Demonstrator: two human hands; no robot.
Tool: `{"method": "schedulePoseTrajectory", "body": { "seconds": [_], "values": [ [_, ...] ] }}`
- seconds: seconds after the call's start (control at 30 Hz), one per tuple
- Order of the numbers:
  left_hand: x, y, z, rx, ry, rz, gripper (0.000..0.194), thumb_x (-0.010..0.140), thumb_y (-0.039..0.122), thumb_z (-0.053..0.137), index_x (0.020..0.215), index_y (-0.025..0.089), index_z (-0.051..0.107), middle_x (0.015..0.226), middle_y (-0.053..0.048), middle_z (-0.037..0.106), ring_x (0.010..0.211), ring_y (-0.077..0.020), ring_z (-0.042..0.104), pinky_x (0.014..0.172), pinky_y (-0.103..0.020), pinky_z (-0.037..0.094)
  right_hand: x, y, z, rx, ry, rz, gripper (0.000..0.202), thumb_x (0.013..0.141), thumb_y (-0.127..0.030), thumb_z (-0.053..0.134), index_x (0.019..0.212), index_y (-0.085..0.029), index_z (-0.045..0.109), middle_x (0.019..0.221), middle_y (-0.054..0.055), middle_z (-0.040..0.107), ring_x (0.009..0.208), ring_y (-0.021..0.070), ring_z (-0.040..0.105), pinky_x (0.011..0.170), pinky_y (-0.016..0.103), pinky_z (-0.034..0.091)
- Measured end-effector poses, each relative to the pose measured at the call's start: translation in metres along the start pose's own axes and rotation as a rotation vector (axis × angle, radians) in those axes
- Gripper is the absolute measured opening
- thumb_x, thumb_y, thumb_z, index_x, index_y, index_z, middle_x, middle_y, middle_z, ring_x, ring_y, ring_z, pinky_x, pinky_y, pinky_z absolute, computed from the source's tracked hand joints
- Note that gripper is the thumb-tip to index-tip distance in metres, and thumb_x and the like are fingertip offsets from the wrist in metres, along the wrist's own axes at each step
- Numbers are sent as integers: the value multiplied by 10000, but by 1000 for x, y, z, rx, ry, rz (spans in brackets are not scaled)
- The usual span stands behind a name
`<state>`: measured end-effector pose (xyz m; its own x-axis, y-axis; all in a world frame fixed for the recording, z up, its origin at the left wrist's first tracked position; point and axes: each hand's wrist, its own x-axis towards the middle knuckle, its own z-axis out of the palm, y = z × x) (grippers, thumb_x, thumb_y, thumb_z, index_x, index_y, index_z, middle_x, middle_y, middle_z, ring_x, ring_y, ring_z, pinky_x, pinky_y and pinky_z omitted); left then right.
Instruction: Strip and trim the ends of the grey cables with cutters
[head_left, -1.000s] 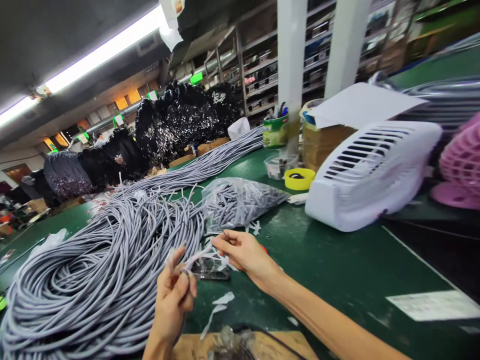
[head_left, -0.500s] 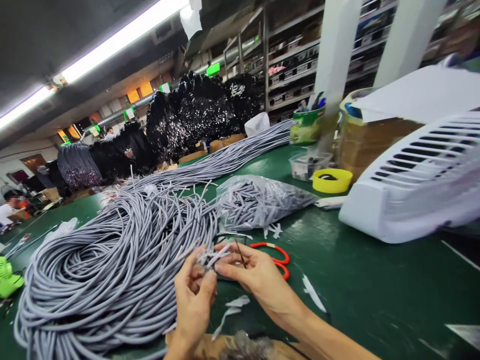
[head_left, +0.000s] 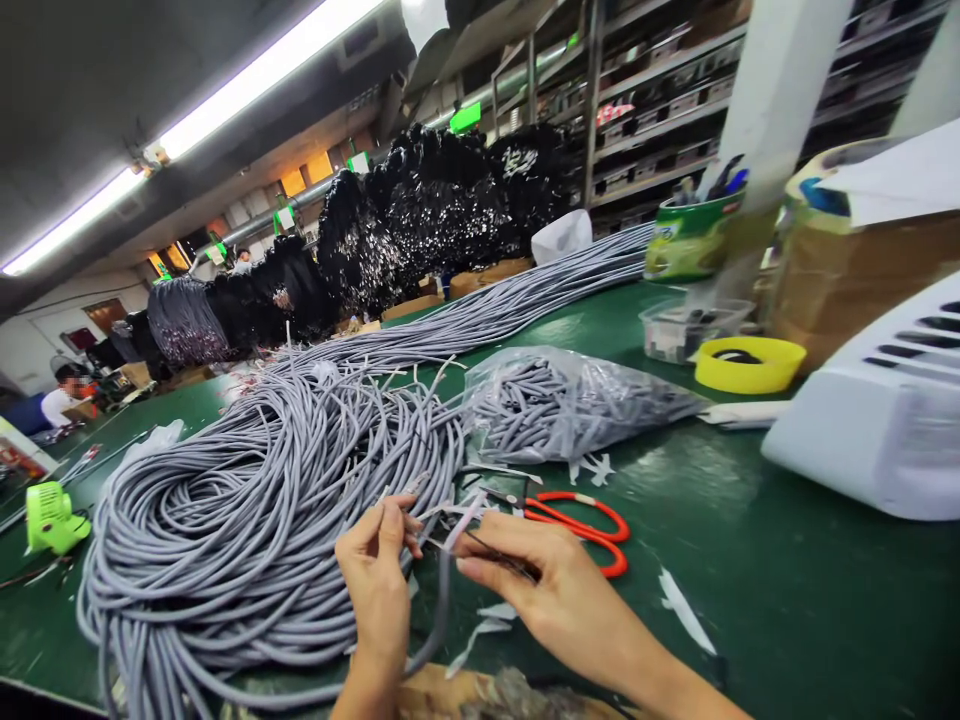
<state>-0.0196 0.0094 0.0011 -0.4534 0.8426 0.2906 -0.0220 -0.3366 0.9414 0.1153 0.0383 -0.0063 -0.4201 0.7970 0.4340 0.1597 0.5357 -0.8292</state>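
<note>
Grey cable [head_left: 442,605], 6 o'clock, looks springy, light; pale end [head_left: 463,524] likely delicate, hold by sheath. Right hand [head_left: 559,580] pinched near pale end; left hand [head_left: 379,565] fingertips together, on what can't tell

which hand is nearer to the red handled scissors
Right: the right hand is just on the near side of the red-handled scissors. The left hand is farther left, before the coiled grey cables.
</note>
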Motion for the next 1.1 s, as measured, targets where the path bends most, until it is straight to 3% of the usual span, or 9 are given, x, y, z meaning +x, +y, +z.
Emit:
{"method": "schedulePoseTrajectory", "body": {
  "seconds": [0.37,0.47,0.57,0.7,0.77,0.87,0.93,1.0,1.1],
  "values": [
    [8,3,6,-456,106,-321,319,455,315,820,687,120,719,544,5,589,483,-56,511,485,-159,449,-1,-3,2,-127,91,-131,180,751,-112,507,630,-167,628,568,9,530,520,126,477,494,227,373],
    [10,2,7,-437,124,-274,332,459,300,818,709,107,716,532,12,574,442,-39,471,433,-142,417,-1,-2,2,-147,123,-164,183,746,-85,514,633,-164,634,552,0,504,514,120,460,487,220,356],
    [17,6,-4,-370,159,-194,314,483,281,808,707,89,703,528,8,572,441,-43,467,399,-132,395,-2,-1,2,-152,136,-174,189,720,-38,530,608,-153,630,555,-5,497,534,114,462,506,215,350],
    [36,11,-30,-355,355,-3,257,491,267,807,641,116,663,460,63,517,398,-12,411,374,-82,358,-2,-1,1,-97,167,-169,190,675,-6,566,564,-153,615,554,-21,491,527,98,449,516,201,350],
    [41,7,-32,-265,300,15,323,482,339,810,679,123,672,486,57,534,442,-32,461,438,-103,421,0,-1,1,-128,208,-142,148,681,-39,594,598,-156,632,559,-26,503,511,90,446,504,192,348],
    [30,-2,-19,-6,-160,-220,490,401,426,819,760,114,700,583,-1,615,551,-122,562,511,-198,487,3,0,0,-126,190,-156,131,719,-69,580,647,-153,649,581,-18,541,517,86,462,513,181,359],
    [17,-5,-7,116,-315,-288,476,465,419,800,810,106,704,493,24,560,440,-92,492,414,-181,423,3,0,0,-125,142,-179,169,744,-67,539,646,-150,648,602,-7,566,542,89,481,539,178,371],
    [7,-5,2,93,-246,-259,425,541,434,763,798,102,699,397,66,450,348,-39,363,336,-136,303,2,-2,-1,-141,104,-191,168,745,-81,528,653,-147,653,599,-5,566,543,90,476,533,178,365],
    [4,2,5,-53,-85,-264,418,488,430,792,717,99,678,472,40,521,323,9,273,299,-105,213,1,-4,0,-118,65,-157,134,700,-104,560,609,-151,645,511,-36,494,474,75,411,469,174,315]
  ]
}}
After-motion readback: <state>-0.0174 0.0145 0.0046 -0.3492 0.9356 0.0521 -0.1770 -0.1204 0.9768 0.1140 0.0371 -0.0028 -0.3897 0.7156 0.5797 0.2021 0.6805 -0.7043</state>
